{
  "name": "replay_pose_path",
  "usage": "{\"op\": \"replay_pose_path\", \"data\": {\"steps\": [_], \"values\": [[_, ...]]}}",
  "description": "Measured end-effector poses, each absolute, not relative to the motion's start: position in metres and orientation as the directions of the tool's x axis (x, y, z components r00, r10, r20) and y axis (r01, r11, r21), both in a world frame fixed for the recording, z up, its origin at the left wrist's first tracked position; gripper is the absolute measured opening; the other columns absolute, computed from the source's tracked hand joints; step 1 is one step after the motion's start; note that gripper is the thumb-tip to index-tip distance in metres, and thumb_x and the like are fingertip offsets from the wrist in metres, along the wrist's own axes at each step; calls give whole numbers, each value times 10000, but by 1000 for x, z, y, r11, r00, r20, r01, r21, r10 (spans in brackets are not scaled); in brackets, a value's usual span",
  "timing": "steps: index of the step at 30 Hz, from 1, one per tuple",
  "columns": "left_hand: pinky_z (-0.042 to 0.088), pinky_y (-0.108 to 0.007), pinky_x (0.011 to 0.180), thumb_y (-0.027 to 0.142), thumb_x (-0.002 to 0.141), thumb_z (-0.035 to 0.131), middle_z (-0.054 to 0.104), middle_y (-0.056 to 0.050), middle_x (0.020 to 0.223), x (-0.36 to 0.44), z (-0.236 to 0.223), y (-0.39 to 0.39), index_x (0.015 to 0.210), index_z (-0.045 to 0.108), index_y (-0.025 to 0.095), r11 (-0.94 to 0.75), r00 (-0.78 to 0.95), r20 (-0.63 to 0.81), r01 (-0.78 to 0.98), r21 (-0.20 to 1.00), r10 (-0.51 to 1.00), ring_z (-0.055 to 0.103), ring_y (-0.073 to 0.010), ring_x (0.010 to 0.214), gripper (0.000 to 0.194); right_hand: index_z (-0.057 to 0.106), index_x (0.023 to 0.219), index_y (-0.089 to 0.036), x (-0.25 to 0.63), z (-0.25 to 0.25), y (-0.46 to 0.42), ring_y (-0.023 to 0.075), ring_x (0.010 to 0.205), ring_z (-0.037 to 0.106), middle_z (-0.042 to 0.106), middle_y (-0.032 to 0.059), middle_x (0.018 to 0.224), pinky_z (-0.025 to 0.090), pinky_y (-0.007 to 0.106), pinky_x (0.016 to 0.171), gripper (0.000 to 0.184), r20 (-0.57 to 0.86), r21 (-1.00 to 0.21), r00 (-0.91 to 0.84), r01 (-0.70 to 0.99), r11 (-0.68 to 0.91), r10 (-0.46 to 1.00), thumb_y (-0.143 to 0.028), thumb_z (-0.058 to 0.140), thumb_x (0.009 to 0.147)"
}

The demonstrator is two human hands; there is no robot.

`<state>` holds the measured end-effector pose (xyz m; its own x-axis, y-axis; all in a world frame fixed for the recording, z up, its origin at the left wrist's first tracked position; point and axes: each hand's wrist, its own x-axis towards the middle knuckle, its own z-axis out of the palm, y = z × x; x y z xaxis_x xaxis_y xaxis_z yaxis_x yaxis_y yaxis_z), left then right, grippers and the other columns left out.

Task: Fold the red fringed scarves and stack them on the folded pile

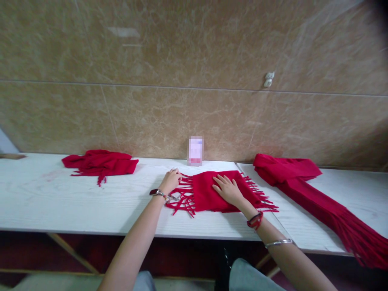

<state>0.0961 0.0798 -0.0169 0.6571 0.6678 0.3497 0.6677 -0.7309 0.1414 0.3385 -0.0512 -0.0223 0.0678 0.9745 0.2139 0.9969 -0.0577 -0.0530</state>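
A folded red scarf (206, 193) with fringed ends lies on the white table (91, 202) in front of me. My right hand (228, 189) rests flat on top of it, fingers stretched out. My left hand (171, 180) is curled at the scarf's left fringe, fingers closed and touching the tassels; whether they grip any is unclear. A watch sits on my left wrist, and a red band and a silver bangle on my right arm.
A bunched red scarf (101, 162) lies at the back left. A long red scarf (315, 194) trails over a second white table (357, 202) on the right. A small blurred card (195, 150) stands against the marble wall (194, 81).
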Motion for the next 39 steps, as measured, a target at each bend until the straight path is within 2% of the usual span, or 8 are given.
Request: {"op": "replay_pose_path", "data": {"steps": [5, 8, 12, 16, 20, 25, 34, 39], "values": [[382, -265, 907, 75, 776, 472, 547, -31, 981, 106, -15, 69, 954, 640, 213, -849, 768, 363, 475, 230, 528, 490, -160, 969, 281, 412, 1322, -241, 339, -22, -52, 262, 1298, 277, 379, 56, 1404, 214, 508, 1023, 491, 235, -82, 81, 995, -63, 969, -471, 297, 904], [375, -256, 903, 74, 769, 489, 540, -24, 982, 116, -17, 63, 918, 651, 216, -889, 837, 305, 406, 211, 454, 492, -157, 962, 263, 421, 1316, -241, 340, -23, -51, 258, 1295, 284, 386, 52, 1400, 213, 503, 1026, 487, 240, -104, 87, 993, -63, 967, -472, 310, 901], [388, -282, 844, 17, 746, 453, 551, -40, 878, 109, -17, 71, 729, 653, 189, -820, 759, 322, 557, 131, 566, 487, -176, 899, 265, 425, 1311, -247, 340, -22, -48, 258, 1295, 283, 384, 59, 1401, 218, 517, 1016, 479, 225, -128, 103, 989, -75, 969, -468, 329, 897], [400, -321, 797, 21, 738, 447, 545, -72, 827, 91, -14, 81, 578, 612, 159, -724, 630, 403, 676, 137, 664, 471, -207, 868, 268, 441, 1299, -236, 337, -20, -48, 260, 1290, 292, 399, 68, 1390, 217, 523, 1015, 465, 238, -146, 125, 985, -92, 963, -451, 338, 900], [394, -296, 852, -44, 696, 383, 559, -56, 890, 95, -13, 77, 758, 659, 168, -749, 625, 447, 637, 182, 640, 481, -179, 906, 353, 443, 1298, -230, 336, -18, -51, 261, 1289, 298, 401, 68, 1389, 212, 522, 1021, 453, 244, -158, 117, 984, -80, 963, -428, 347, 902], [375, -259, 902, -33, 689, 385, 577, -29, 978, 114, -18, 62, 859, 658, 186, -914, 849, 344, 345, 214, 402, 506, -148, 946, 388, 448, 1295, -221, 338, -18, -52, 259, 1289, 300, 409, 73, 1383, 207, 520, 1025, 457, 239, -180, 110, 981, -67, 965, -430, 351, 901], [421, -274, 762, -30, 712, 385, 580, -48, 766, 92, -8, 78, 690, 604, 138, -863, 831, 239, 499, 82, 503, 516, -166, 776, 277, 470, 1277, -215, 341, -21, -49, 256, 1281, 315, 442, 83, 1358, 223, 509, 1019, 451, 261, -186, 95, 981, -46, 961, -430, 353, 898], [389, -255, 881, -39, 737, 373, 577, -40, 971, 96, -4, 65, 926, 621, 162, -937, 875, 338, 311, 156, 347, 518, -137, 922, 371, 478, 1270, -206, 340, -18, -51, 272, 1273, 326, 444, 83, 1355, 223, 520, 1018, 444, 266, -190, 84, 981, -33, 960, -412, 363, 894]]}}
